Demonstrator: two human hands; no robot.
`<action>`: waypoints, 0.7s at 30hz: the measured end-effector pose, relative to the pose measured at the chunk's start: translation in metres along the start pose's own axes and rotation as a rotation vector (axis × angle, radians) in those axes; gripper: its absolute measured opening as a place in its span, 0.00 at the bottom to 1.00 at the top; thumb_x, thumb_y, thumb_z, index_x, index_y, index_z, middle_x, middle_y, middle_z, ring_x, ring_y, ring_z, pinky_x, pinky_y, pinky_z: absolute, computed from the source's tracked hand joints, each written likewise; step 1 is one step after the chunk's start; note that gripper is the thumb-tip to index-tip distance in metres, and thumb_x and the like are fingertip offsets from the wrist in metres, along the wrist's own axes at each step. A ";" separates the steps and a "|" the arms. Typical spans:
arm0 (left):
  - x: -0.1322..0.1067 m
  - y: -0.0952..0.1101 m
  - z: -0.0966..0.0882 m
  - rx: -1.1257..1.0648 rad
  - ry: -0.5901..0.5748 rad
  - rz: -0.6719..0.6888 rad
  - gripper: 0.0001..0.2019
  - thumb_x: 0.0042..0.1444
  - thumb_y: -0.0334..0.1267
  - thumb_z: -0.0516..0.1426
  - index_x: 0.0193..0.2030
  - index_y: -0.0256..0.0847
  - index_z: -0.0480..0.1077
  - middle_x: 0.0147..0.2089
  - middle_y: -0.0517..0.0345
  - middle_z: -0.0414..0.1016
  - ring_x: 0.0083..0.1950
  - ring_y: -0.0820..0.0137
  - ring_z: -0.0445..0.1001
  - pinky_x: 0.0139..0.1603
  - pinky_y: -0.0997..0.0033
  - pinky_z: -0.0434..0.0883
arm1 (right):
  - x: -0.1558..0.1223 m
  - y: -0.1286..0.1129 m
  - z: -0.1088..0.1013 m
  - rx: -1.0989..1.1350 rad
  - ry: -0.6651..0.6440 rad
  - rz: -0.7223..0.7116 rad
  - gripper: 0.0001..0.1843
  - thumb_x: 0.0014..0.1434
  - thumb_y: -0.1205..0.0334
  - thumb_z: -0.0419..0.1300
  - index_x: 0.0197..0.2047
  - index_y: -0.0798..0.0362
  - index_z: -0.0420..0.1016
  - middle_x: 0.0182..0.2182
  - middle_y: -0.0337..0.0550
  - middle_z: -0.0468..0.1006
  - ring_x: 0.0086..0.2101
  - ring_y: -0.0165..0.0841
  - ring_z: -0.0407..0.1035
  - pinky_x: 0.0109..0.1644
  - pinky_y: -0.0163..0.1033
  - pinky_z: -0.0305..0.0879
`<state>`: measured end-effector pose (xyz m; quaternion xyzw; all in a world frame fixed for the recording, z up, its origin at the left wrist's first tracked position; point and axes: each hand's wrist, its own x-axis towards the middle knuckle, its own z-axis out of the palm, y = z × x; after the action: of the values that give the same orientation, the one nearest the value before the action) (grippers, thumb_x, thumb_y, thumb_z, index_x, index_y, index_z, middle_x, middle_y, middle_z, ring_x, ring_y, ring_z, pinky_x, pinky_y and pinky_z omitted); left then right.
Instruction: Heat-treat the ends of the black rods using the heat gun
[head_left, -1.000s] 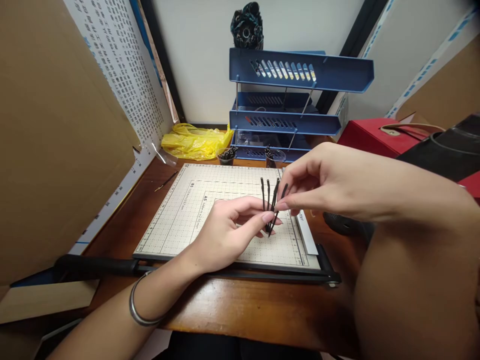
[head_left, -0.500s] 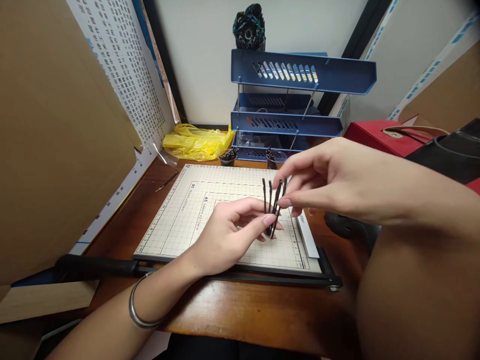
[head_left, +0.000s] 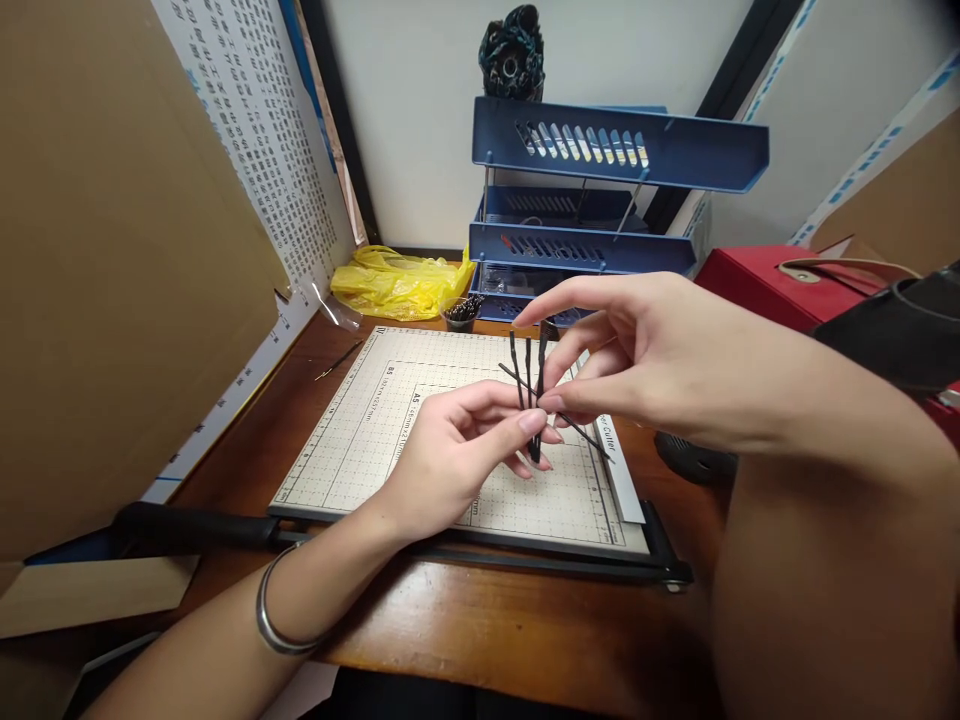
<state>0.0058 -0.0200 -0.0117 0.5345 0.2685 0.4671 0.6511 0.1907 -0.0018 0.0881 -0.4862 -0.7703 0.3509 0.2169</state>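
My left hand (head_left: 450,455) hovers over the paper cutter board (head_left: 360,440) and pinches a small bunch of thin black sticks (head_left: 529,375) between thumb and fingers, their tips pointing up. My right hand (head_left: 637,350) meets it from the right. Its thumb and fingers pinch one black stick (head_left: 585,432) that lies slanted across the bunch, one end pointing down to the right. The index finger of that hand is stretched out above the bunch.
A blue three-tier letter tray (head_left: 600,200) stands at the back, with two small cups of black sticks (head_left: 461,312) in front and a yellow plastic bag (head_left: 397,285) to its left. Cardboard (head_left: 112,280) walls the left side. A red box (head_left: 757,280) and a black bag (head_left: 900,320) sit right. The cutter's black handle (head_left: 195,525) lies along the front.
The right hand has turned one stick from nearly upright to slanted across the bunch. Both hands have risen slightly and shifted a little left.
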 end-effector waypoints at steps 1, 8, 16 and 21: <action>0.000 0.000 0.000 0.001 0.005 0.006 0.07 0.62 0.38 0.66 0.39 0.35 0.78 0.36 0.54 0.84 0.32 0.74 0.81 0.32 0.80 0.79 | 0.000 0.002 0.000 0.010 -0.002 0.000 0.31 0.53 0.64 0.70 0.61 0.50 0.76 0.30 0.45 0.82 0.28 0.38 0.77 0.28 0.39 0.74; 0.000 -0.002 0.000 0.025 0.012 0.031 0.09 0.64 0.40 0.64 0.42 0.35 0.78 0.40 0.52 0.84 0.33 0.72 0.82 0.32 0.79 0.79 | 0.003 0.013 0.000 0.042 -0.012 0.017 0.40 0.51 0.68 0.69 0.67 0.51 0.70 0.32 0.45 0.83 0.31 0.39 0.78 0.32 0.41 0.76; 0.000 0.000 -0.001 -0.010 0.042 0.030 0.09 0.64 0.40 0.65 0.42 0.35 0.78 0.39 0.55 0.84 0.34 0.74 0.82 0.33 0.80 0.80 | -0.001 0.005 -0.006 0.021 0.055 -0.005 0.38 0.54 0.64 0.69 0.68 0.53 0.70 0.29 0.45 0.81 0.27 0.38 0.76 0.27 0.39 0.71; 0.000 -0.001 -0.001 0.025 0.042 0.035 0.08 0.64 0.39 0.66 0.41 0.35 0.79 0.38 0.56 0.84 0.34 0.74 0.82 0.33 0.80 0.80 | -0.002 0.004 -0.002 0.053 0.031 0.001 0.40 0.56 0.64 0.68 0.71 0.51 0.67 0.31 0.44 0.83 0.31 0.39 0.79 0.31 0.39 0.75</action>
<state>0.0058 -0.0194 -0.0129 0.5373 0.2788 0.4861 0.6304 0.1950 -0.0016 0.0867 -0.4863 -0.7570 0.3636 0.2415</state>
